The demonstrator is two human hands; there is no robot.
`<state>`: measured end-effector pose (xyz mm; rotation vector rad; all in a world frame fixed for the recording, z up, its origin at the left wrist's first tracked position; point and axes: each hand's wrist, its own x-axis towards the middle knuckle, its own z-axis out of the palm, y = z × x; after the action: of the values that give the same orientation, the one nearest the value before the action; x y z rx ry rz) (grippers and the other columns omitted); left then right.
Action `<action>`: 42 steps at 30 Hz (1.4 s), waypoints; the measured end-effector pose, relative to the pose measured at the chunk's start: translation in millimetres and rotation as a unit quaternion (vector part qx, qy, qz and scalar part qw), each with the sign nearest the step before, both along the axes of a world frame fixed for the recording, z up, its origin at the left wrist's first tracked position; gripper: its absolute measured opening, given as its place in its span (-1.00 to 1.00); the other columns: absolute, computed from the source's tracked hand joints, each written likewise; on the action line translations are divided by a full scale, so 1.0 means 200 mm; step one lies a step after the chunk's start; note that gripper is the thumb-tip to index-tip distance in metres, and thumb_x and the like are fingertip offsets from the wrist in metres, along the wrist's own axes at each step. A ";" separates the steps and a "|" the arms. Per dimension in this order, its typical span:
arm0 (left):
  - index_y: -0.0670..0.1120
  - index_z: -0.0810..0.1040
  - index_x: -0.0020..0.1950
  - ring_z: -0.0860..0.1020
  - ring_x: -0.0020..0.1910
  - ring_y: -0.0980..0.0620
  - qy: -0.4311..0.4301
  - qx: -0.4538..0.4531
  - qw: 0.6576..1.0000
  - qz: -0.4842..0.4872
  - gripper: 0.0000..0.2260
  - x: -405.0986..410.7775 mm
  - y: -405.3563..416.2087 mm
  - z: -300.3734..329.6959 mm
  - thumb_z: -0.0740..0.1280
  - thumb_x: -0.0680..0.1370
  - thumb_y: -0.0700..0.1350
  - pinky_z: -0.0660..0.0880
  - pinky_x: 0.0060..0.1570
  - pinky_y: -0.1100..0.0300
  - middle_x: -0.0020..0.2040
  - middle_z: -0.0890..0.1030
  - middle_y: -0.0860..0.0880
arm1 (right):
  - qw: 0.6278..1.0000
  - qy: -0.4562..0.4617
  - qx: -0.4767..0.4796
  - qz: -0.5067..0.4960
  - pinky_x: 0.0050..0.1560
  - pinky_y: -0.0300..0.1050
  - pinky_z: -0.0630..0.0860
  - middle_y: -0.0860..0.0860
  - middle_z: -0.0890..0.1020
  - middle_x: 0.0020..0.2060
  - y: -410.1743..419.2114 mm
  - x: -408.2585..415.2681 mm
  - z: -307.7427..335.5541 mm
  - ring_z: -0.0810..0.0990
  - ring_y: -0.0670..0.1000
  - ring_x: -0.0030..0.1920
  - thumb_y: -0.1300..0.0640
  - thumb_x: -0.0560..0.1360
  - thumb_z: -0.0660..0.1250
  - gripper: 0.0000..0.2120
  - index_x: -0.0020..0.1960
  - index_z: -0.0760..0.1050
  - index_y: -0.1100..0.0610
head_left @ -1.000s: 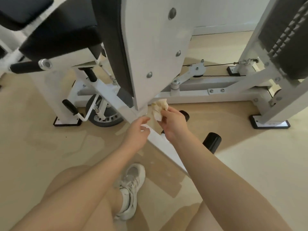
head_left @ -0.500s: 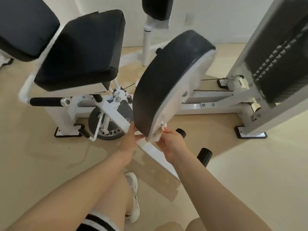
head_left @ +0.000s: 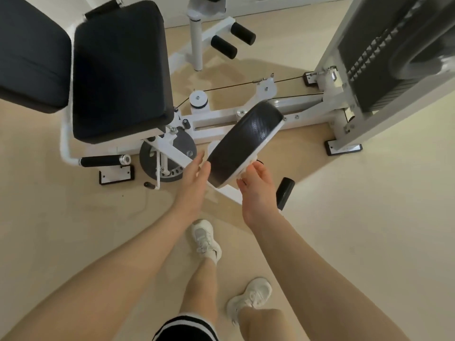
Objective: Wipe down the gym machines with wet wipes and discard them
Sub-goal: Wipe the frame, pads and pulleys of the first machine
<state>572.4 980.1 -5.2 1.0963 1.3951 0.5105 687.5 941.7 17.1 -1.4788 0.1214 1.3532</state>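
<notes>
Steady oval pad (head_left: 243,148) with flat, spread left hand (head_left: 192,183); wipe near white backing using right hand (head_left: 256,183) (fingers pinching wet wipe (head_left: 242,174))

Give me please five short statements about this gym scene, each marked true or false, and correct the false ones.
1. The right hand presses a white wipe against the lower edge of the oval black pad. True.
2. The left hand is closed in a fist. False: its fingers are stretched out flat beside the pad.
3. The seat cushion is red. False: it is black.
4. A cable runs toward the weight stack. True.
5. The person is barefoot. False: white sneakers are on both feet.
</notes>
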 end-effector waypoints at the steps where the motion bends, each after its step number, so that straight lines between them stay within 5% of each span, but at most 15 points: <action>1: 0.16 0.19 0.48 0.23 0.33 0.27 0.005 0.017 1.000 -0.023 -0.61 0.00 -0.01 0.04 0.07 0.63 0.04 0.18 0.24 0.29 0.37 0.25 0.24 | 1.000 -0.012 0.002 0.005 0.04 -0.26 0.45 -0.01 0.56 0.03 -0.01 -0.02 0.01 0.54 -0.03 0.03 0.16 0.61 0.15 -0.82 0.18 0.41 0.05; 4: 0.14 0.21 0.48 0.24 0.39 0.20 0.029 0.046 0.996 -0.068 -0.57 -0.01 0.00 0.07 0.15 0.61 0.01 0.21 0.33 0.22 0.43 0.28 0.18 | 0.998 -0.013 -0.030 0.051 0.09 -0.22 0.44 -0.08 0.54 -0.07 -0.03 -0.07 0.05 0.50 -0.05 0.03 0.19 0.62 0.08 -0.83 0.06 0.43 0.03; 9: 0.03 0.35 0.41 0.36 0.29 0.14 0.081 0.043 0.991 -0.097 -0.64 0.00 0.07 0.14 0.16 0.61 0.02 0.25 0.14 0.26 0.28 0.42 0.13 | 0.988 0.058 -0.130 0.059 0.24 -0.05 0.43 0.05 0.49 -0.10 0.02 -0.07 0.10 0.45 0.02 -0.04 0.24 0.57 0.11 -0.84 -0.07 0.45 0.15; 14: -0.09 0.24 0.42 0.31 0.36 0.01 0.149 0.126 0.961 -0.194 -0.49 0.06 0.22 0.23 0.30 0.54 0.02 0.30 0.23 0.15 0.38 0.34 -0.04 | 0.998 0.043 -0.026 -0.035 0.19 -0.08 0.37 -0.03 0.58 0.03 0.12 0.08 0.27 0.49 0.01 0.11 0.08 0.62 0.13 -0.77 0.19 0.50 -0.01; 18: -0.04 0.08 0.51 0.19 0.45 0.04 0.113 0.137 0.949 -0.260 -0.40 0.17 0.36 0.29 0.28 0.55 0.01 0.21 0.35 0.09 0.48 0.21 -0.01 | 0.999 0.021 -0.007 -0.041 0.37 0.01 0.22 -0.16 0.52 0.03 0.14 0.13 0.30 0.41 -0.06 0.20 -0.09 0.61 0.10 -0.85 0.11 0.42 -0.21; 21: -0.01 0.04 0.53 0.15 0.47 0.04 0.100 0.128 0.933 -0.320 -0.39 0.24 0.45 0.29 0.26 0.56 0.03 0.18 0.37 0.10 0.51 0.16 0.00 | 0.998 0.024 -0.060 0.004 0.47 0.02 0.11 -0.11 0.38 0.35 0.12 0.05 0.26 0.25 -0.04 0.42 -0.13 0.60 0.05 -0.64 0.37 0.29 -0.10; 23: 0.01 0.05 0.52 0.16 0.46 0.04 0.087 0.123 0.928 -0.342 -0.40 0.28 0.49 0.31 0.25 0.56 0.02 0.19 0.35 0.11 0.50 0.16 0.01 | 0.997 0.028 -0.076 0.004 0.47 -0.04 0.10 -0.10 0.34 0.38 0.10 0.01 0.25 0.23 -0.05 0.44 -0.09 0.62 0.05 -0.57 0.45 0.23 -0.02; 27: 0.04 0.04 0.52 0.16 0.46 0.05 0.070 0.130 0.919 -0.366 -0.39 0.34 0.57 0.31 0.26 0.56 0.04 0.19 0.37 0.07 0.50 0.16 0.02 | 1.000 0.007 -0.019 0.012 0.31 -0.14 0.30 -0.13 0.57 0.16 0.17 0.12 0.23 0.48 -0.16 0.21 -0.19 0.60 0.02 -0.63 0.23 0.45 -0.06; 29: 0.03 0.05 0.52 0.16 0.45 0.06 0.067 0.147 0.913 -0.375 -0.39 0.36 0.59 0.30 0.27 0.55 0.02 0.18 0.39 0.08 0.50 0.16 0.02 | 0.999 -0.045 0.014 0.020 -0.11 -0.38 0.48 -0.17 0.63 -0.05 0.23 0.22 0.27 0.60 -0.29 -0.11 -0.23 0.59 0.03 -0.59 0.25 0.46 -0.06; 31: 0.01 0.06 0.52 0.13 0.47 0.09 0.061 0.164 0.906 -0.385 -0.38 0.39 0.62 0.29 0.29 0.55 -0.01 0.15 0.43 0.10 0.50 0.14 0.03 | 0.996 -0.068 0.043 0.026 -0.36 -0.50 0.45 -0.13 0.62 -0.02 0.28 0.27 0.30 0.60 -0.30 -0.19 -0.17 0.60 0.05 -0.60 0.30 0.43 -0.02; 34: -0.02 0.10 0.51 0.06 0.49 0.11 0.069 0.188 0.889 -0.412 -0.38 0.43 0.66 0.27 0.31 0.53 -0.04 0.07 0.45 0.16 0.52 0.10 0.01 | 0.992 -0.105 0.046 0.047 -0.22 -0.51 0.44 -0.11 0.53 0.13 0.31 0.28 0.25 0.52 -0.26 0.04 -0.02 0.64 0.03 -0.68 0.37 0.33 -0.06; 38: -0.03 0.16 0.50 0.05 0.50 0.04 0.106 0.229 0.848 -0.467 -0.36 0.51 0.72 0.25 0.28 0.47 0.10 0.05 0.46 0.08 0.52 0.11 -0.01 | 0.995 -0.033 -0.018 0.090 0.09 -0.24 0.32 -0.12 0.57 0.02 0.27 0.30 0.11 0.50 -0.13 0.10 -0.16 0.61 -0.03 -0.65 0.08 0.48 -0.07; 42: -0.02 0.30 0.45 0.09 0.48 0.02 0.154 0.250 0.819 -0.492 -0.25 0.57 0.80 0.23 0.12 0.33 0.32 0.04 0.44 0.08 0.50 0.17 0.02 | 0.992 -0.006 -0.022 0.124 0.46 0.03 0.10 -0.08 0.35 0.41 0.30 0.39 0.00 0.27 -0.02 0.43 -0.34 0.54 -0.13 -0.41 0.43 0.26 -0.08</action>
<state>686.0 1140.9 40.6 2.2086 0.7583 -0.0984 765.4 1002.3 16.8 -1.5790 -0.0422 1.5467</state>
